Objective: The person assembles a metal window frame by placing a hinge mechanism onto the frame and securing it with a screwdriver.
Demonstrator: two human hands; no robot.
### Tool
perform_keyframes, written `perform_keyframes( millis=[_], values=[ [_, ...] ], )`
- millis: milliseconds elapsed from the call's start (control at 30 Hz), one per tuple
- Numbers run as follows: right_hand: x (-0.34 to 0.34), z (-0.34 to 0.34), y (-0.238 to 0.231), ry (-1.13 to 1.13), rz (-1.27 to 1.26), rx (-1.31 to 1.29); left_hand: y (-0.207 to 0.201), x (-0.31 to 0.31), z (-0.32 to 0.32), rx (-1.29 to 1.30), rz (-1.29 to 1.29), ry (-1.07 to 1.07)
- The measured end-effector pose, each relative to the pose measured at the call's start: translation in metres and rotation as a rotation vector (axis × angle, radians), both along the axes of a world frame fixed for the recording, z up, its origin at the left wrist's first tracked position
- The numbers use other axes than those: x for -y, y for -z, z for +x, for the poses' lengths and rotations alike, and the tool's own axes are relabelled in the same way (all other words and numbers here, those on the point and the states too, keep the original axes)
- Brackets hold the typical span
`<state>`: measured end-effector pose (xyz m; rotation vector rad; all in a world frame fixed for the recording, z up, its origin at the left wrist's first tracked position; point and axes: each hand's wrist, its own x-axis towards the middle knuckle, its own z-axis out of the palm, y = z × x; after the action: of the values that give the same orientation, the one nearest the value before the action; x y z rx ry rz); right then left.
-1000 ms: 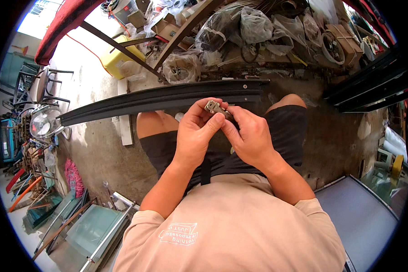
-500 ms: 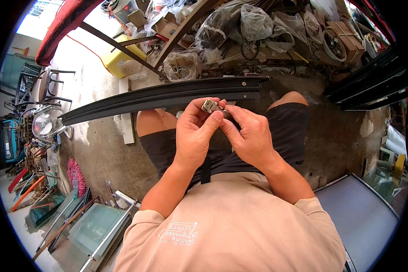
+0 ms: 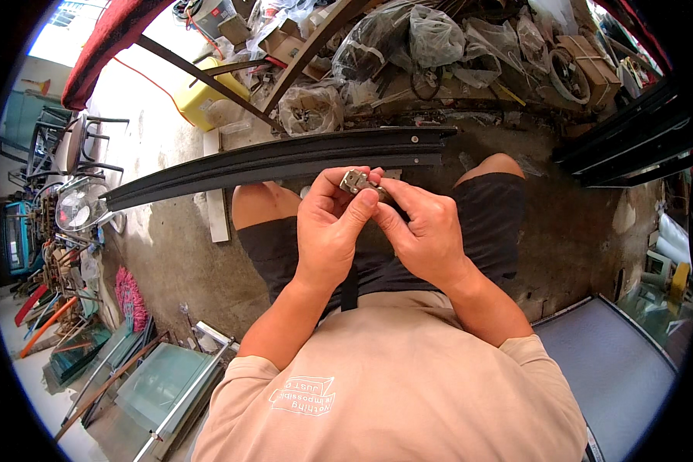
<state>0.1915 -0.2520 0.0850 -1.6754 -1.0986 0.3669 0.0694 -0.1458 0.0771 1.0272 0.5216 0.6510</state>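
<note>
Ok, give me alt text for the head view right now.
The left hand and right hand together hold a small metal fitting. Beyond them, a long black bar runs across the view, with clear plastic bags and a yellow container farther back.

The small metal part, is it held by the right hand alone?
No, the left hand and right hand both hold the metal part.

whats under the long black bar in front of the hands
A pale board shows on both sides of the bar, with floor around it. The board's middle and anything else directly beneath the bar are covered.
</note>
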Motion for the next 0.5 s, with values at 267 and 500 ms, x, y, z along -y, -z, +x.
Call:
perform_keyframes(
  millis=[267,500],
  values=[
    [0.004,0.011,-0.007,-0.127,-0.130,-0.156,0.007,-0.009,-0.008,-0.028,-0.057,0.105],
    [0.004,0.013,-0.023,-0.217,-0.256,-0.499,0.012,-0.013,-0.018,0.058,-0.115,0.160]
  ],
)
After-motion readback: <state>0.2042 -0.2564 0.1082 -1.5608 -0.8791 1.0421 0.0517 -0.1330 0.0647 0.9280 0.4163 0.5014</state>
